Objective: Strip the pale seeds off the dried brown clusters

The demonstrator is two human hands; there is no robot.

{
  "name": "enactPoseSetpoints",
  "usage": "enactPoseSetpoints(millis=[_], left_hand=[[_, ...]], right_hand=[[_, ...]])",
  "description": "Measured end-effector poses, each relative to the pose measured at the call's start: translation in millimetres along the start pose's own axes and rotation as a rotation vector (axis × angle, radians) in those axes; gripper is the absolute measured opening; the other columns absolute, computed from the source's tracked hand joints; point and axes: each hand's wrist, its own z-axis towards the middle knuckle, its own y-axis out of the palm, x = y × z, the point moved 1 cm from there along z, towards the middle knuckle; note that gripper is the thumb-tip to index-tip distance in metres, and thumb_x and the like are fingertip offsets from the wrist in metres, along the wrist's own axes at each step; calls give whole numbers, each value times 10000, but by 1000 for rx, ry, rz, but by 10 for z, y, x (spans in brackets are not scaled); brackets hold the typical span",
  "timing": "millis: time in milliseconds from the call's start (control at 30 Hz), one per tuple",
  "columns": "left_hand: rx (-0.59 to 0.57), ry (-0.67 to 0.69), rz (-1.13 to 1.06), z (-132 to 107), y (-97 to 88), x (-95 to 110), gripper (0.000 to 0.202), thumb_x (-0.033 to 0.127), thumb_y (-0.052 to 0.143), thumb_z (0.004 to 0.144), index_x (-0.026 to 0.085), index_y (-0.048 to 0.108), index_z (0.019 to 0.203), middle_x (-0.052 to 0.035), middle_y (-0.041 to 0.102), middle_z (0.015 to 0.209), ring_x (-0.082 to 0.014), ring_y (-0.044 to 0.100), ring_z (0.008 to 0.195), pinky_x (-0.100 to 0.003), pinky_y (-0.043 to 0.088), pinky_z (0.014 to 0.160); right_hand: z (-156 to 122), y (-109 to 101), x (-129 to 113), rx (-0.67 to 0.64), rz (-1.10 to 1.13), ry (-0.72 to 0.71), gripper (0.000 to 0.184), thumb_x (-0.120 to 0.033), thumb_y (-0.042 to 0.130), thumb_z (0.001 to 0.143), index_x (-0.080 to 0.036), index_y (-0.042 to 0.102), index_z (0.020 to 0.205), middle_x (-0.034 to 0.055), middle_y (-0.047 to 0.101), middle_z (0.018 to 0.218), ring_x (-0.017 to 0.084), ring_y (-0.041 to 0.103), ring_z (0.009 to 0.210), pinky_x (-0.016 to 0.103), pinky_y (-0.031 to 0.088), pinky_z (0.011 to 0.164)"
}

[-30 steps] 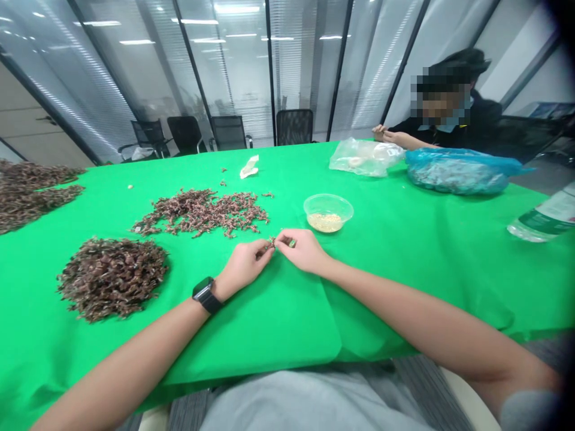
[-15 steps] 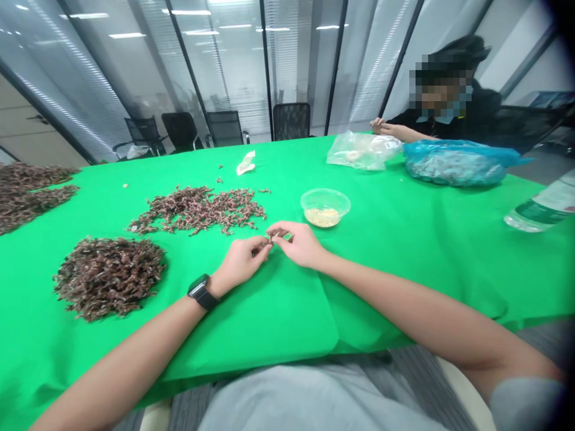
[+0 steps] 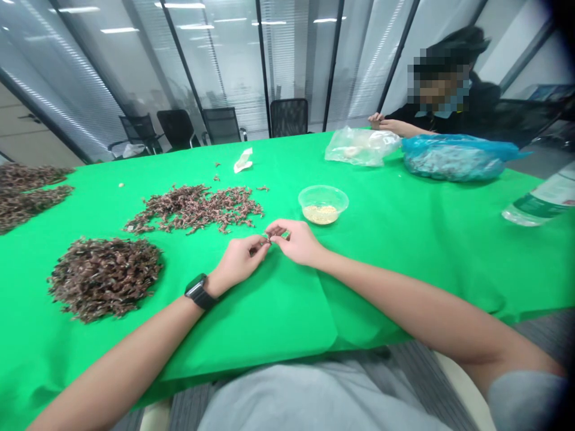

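Observation:
My left hand and my right hand meet over the green tablecloth, fingertips pinched together on one small brown wrapped piece. A black watch sits on my left wrist. Just beyond my hands stands a clear plastic bowl with pale small grains in its bottom. A loose spread of brown wrapped pieces lies to the upper left of my hands. A denser dark heap lies further left, near my left forearm.
More brown heaps lie at the far left edge. A clear bag and a blue bag lie at the back right, in front of a seated person. A plastic bottle lies at right. Office chairs stand behind the table.
My hands have stayed pinched on the small piece. The view has tilted slightly, shifting everything a little up and left in the picture.

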Motion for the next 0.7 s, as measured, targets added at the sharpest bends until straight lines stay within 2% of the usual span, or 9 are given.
enactPoseSetpoints(millis=[200, 333, 433, 533, 700], left_hand=[[-8, 4, -1, -4, -3, 27, 287, 383, 507, 984, 172, 686, 904, 3, 678, 660, -121, 558, 575, -235, 375, 578], [18, -1, -19, 5, -3, 23, 276, 371, 505, 985, 174, 679, 900, 7, 672, 674, -118, 554, 586, -234, 382, 592], [37, -6, -21, 11, -4, 16, 254, 358, 517, 976, 175, 692, 947, 11, 668, 666, -119, 557, 583, -233, 384, 589], [59, 5, -3, 10, -7, 25, 245, 349, 523, 970, 178, 699, 961, 17, 657, 647, -116, 549, 570, -230, 380, 582], [73, 26, 43, -2, -1, 39, 239, 343, 517, 974, 181, 692, 951, 17, 650, 644, -113, 545, 560, -226, 376, 577]], right_hand=[[-6, 6, 9, 19, 3, -18, 160, -114, 632, 852, -176, 692, 987, 28, 745, 901, 150, 680, 818, 261, 508, 731], [-17, -29, 0, 63, -117, -136, 144, -156, 650, 866, -194, 657, 1005, 42, 688, 958, 155, 635, 827, 267, 498, 738], [-30, -62, -32, 28, -234, -237, 50, -189, 604, 912, -190, 651, 930, 58, 653, 959, 163, 611, 842, 275, 485, 761], [-41, -83, -73, 2, -330, -301, 76, -189, 563, 929, -186, 635, 907, 61, 644, 926, 173, 596, 850, 291, 470, 792], [-45, -52, -94, 40, -316, -264, 73, -186, 567, 905, -178, 622, 859, 49, 633, 862, 160, 580, 790, 285, 459, 737]])
